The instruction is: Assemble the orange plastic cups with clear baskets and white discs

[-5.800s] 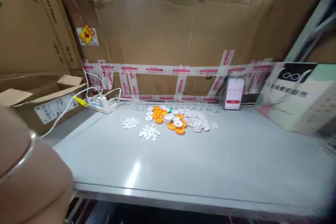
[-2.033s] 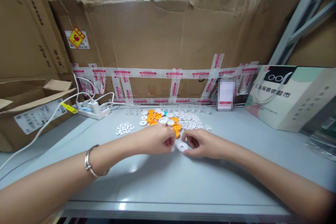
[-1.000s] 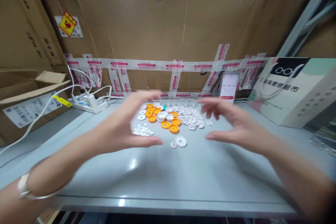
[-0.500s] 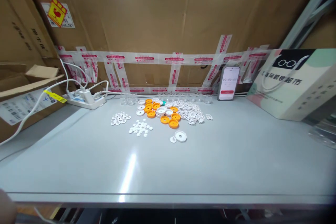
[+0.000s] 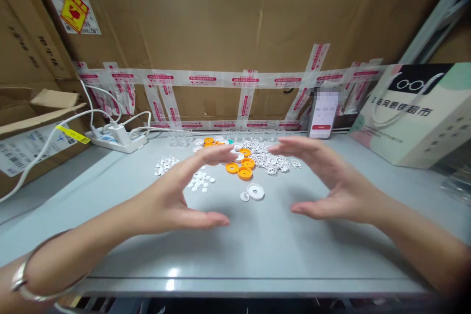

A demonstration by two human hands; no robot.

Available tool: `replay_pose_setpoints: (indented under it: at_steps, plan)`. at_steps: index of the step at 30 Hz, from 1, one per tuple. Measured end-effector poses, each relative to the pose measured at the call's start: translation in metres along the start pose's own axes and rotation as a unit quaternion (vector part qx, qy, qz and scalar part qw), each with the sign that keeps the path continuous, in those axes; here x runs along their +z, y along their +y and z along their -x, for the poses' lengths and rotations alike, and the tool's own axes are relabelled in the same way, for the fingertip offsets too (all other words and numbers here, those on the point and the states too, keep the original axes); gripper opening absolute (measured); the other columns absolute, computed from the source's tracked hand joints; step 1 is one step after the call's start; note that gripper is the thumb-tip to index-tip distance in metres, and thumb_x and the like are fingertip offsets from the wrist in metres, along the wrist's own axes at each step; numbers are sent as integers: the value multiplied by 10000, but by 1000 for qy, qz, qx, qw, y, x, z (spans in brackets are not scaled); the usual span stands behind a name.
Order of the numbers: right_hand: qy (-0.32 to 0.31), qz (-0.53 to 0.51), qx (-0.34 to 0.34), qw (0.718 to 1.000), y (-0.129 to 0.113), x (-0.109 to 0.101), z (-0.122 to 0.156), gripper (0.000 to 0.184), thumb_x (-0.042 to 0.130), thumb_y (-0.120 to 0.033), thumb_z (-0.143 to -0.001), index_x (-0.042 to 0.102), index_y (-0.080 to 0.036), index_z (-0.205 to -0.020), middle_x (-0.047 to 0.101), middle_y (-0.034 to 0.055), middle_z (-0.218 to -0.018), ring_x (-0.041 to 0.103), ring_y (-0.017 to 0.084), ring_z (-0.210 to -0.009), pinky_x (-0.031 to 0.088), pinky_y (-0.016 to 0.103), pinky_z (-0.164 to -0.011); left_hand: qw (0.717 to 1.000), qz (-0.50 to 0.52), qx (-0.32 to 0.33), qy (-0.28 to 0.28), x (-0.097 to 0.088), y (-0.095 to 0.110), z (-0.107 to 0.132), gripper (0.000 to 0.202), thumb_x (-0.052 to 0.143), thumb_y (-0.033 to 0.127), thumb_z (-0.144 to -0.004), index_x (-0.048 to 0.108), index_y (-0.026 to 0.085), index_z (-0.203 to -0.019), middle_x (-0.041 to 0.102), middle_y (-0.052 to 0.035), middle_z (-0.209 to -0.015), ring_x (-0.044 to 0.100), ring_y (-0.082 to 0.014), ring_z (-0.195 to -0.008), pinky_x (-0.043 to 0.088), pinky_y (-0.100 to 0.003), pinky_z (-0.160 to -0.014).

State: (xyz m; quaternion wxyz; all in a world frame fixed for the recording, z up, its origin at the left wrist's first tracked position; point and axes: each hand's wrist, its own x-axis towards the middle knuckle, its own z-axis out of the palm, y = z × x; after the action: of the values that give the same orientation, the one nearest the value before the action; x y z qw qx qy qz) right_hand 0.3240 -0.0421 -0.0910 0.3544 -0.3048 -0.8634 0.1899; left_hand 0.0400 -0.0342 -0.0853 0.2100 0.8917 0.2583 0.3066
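Note:
My left hand (image 5: 178, 201) hovers over the table, thumb and fingers wide apart, with nothing in it. Opposite it, my right hand (image 5: 331, 184) is held the same way, also holding nothing. In the gap between them lie a white ring (image 5: 255, 192) with a centre hole and a small white disc with a stem (image 5: 245, 196). Beyond are orange rings (image 5: 245, 172) mixed with white ones, and a heap of white lattice-like pieces (image 5: 274, 162). Near my left fingers are small white discs (image 5: 200, 187) and several stemmed white pieces (image 5: 164, 164), partly hidden by that hand.
Clear plastic cups (image 5: 180, 138) line the back of the grey table (image 5: 257, 245). A phone (image 5: 322, 117) showing a timer leans upright there. A power strip (image 5: 119, 141) with white cables and an open carton (image 5: 40, 132) are at left; a paper bag (image 5: 408, 117) stands at right.
Both hands have come in from the sides to over the table, fingers spread. Earlier only a blurred bit of skin showed at lower left. The parts on the table look unmoved.

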Motion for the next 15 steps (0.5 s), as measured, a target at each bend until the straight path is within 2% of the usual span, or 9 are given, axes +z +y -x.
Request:
replay_pose_setpoints:
  at_steps: [3, 7, 11, 15]
  plan:
    - [-69, 15, 83, 994, 24, 16, 4, 739, 709, -332, -689, 315, -304, -1313, 457, 51, -1308, 439, 237, -1208, 375, 408, -1025, 997, 7, -55, -55, 21, -22, 4, 731, 676, 345, -724, 284, 299, -1340, 392, -61, -1378, 391, -241, -1252, 345, -408, -1051]
    - [-114, -3, 113, 987, 37, 28, 9, 697, 692, -392, -685, 376, -233, -1286, 474, 94, -1289, 432, 252, -1210, 362, 445, -1021, 991, 23, -95, -97, 34, -34, 12, 715, 668, 375, -720, 304, 270, -1327, 398, -76, -1374, 364, -235, -1272, 320, -425, -1058]
    - [-108, -21, 115, 987, 38, 34, 11, 623, 673, -384, -703, 409, -219, -1243, 483, 89, -1266, 459, 224, -1173, 376, 422, -1006, 990, 35, -100, -95, 39, -36, 12, 670, 656, 369, -729, 335, 251, -1305, 415, -84, -1359, 386, -224, -1256, 323, -424, -1053]
    - [-85, 2, 119, 989, 38, 39, 8, 441, 649, -347, -726, 497, -213, -1117, 543, 67, -1155, 520, 204, -1062, 429, 376, -929, 992, 28, -102, -71, 49, -41, 7, 573, 630, 376, -749, 398, 229, -1252, 451, -88, -1322, 428, -222, -1215, 348, -415, -1031]
